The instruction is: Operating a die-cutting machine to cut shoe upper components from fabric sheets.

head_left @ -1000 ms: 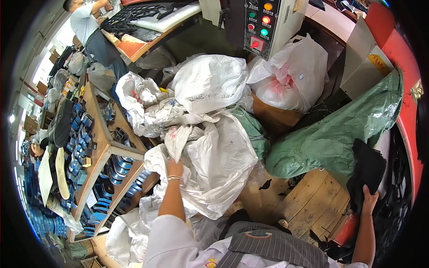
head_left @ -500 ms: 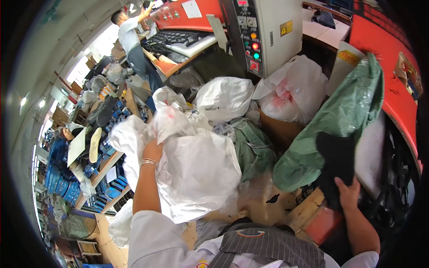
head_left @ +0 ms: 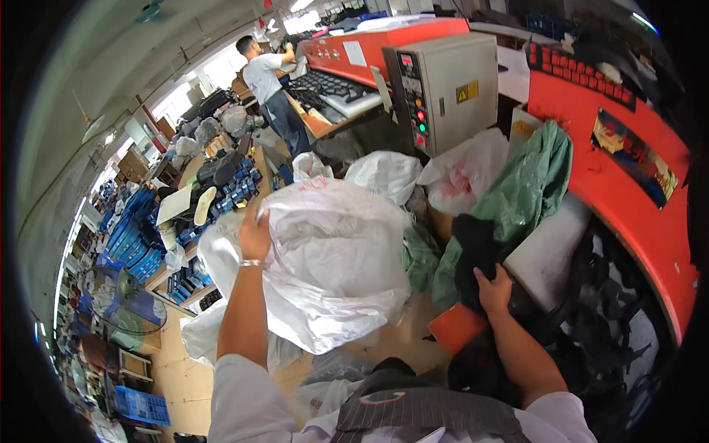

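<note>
My left hand (head_left: 255, 238) is closed on the rim of a large white plastic sack (head_left: 336, 258), whose wide mouth gapes in front of me. To the right, my right hand (head_left: 495, 292) grips a dark bundle of black sheet material (head_left: 473, 247), perhaps stacked cut pieces; its exact kind is unclear. The bundle is upright, apart from the sack, in front of a green plastic sack (head_left: 528, 181). An orange-red block or box (head_left: 456, 328) lies just below the bundle.
Black cut scraps (head_left: 591, 317) and a pale slab (head_left: 548, 255) lie by the red machine (head_left: 613, 155) at right. A grey control cabinet (head_left: 461, 92) stands behind more filled sacks (head_left: 384, 176). A co-worker (head_left: 273, 88) stands at another machine. Shelves of blue items (head_left: 136, 236) fill the left.
My view has swung to the right and up. The white sack's mouth has been spread wider by my left hand. My right hand has brought the black bundle closer to the sack.
</note>
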`<control>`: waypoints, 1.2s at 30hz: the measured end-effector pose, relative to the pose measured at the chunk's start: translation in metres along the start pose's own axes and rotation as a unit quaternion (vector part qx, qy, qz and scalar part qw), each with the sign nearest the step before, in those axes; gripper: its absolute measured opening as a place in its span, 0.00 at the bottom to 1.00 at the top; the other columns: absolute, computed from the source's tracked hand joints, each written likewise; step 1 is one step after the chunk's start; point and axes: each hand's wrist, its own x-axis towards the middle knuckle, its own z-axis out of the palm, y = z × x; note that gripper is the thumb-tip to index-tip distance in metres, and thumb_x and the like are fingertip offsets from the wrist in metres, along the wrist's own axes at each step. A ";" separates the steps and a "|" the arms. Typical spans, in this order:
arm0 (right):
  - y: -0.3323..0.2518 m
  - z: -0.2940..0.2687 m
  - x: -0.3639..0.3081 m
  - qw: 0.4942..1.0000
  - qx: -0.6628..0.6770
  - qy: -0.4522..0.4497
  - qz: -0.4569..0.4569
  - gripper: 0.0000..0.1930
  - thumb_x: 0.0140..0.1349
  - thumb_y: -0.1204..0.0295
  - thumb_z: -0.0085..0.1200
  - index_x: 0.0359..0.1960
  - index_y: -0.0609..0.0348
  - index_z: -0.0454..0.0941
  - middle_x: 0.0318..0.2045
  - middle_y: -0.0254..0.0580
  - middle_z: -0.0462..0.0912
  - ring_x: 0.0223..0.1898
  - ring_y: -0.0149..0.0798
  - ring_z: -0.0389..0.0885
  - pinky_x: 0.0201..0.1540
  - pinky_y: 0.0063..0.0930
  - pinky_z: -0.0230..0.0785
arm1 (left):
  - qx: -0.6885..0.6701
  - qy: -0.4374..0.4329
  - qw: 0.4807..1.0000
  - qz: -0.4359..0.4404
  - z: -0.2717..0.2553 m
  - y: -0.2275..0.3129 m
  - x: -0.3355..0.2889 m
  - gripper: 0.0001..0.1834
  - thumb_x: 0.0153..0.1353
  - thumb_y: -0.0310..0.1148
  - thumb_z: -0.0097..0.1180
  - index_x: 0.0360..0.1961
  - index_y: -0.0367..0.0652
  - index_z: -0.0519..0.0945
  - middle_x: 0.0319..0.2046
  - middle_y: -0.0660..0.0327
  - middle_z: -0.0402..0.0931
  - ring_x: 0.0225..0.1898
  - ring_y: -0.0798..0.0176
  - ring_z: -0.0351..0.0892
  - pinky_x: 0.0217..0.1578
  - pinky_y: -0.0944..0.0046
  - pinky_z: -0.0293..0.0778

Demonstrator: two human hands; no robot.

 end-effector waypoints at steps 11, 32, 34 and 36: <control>-0.130 0.066 -0.086 0.785 0.092 -0.373 -0.486 0.18 0.46 0.67 0.64 0.42 0.50 0.78 0.37 0.41 0.78 0.36 0.50 0.81 0.37 0.40 0.75 | -0.270 -0.049 0.961 0.036 -0.033 0.050 -0.158 0.19 0.61 0.29 0.56 0.54 0.42 0.76 0.42 0.48 0.78 0.44 0.52 0.78 0.48 0.63 0.71; -0.195 0.060 -0.032 0.802 0.144 -0.576 -0.063 0.20 0.61 0.58 0.55 0.49 0.58 0.77 0.44 0.47 0.82 0.43 0.43 0.81 0.48 0.35 0.72 | -0.065 0.015 0.983 -0.173 -0.318 -0.114 -0.500 0.14 0.65 0.36 0.51 0.42 0.33 0.77 0.32 0.47 0.76 0.32 0.52 0.73 0.34 0.59 0.67; -0.184 0.053 -0.056 0.804 0.167 -0.570 -0.021 0.20 0.61 0.59 0.54 0.49 0.59 0.77 0.44 0.47 0.82 0.44 0.42 0.81 0.49 0.34 0.72 | -0.102 0.076 0.972 -0.198 -0.309 -0.092 -0.508 0.17 0.67 0.39 0.49 0.40 0.33 0.78 0.29 0.52 0.75 0.29 0.56 0.70 0.33 0.58 0.66; -0.185 0.034 -0.060 0.819 0.187 -0.543 0.014 0.19 0.62 0.59 0.54 0.49 0.59 0.77 0.44 0.46 0.82 0.44 0.42 0.80 0.50 0.34 0.71 | -0.293 0.063 0.909 -0.291 -0.307 -0.036 -0.495 0.18 0.68 0.41 0.49 0.45 0.35 0.79 0.25 0.65 0.75 0.29 0.70 0.66 0.34 0.65 0.67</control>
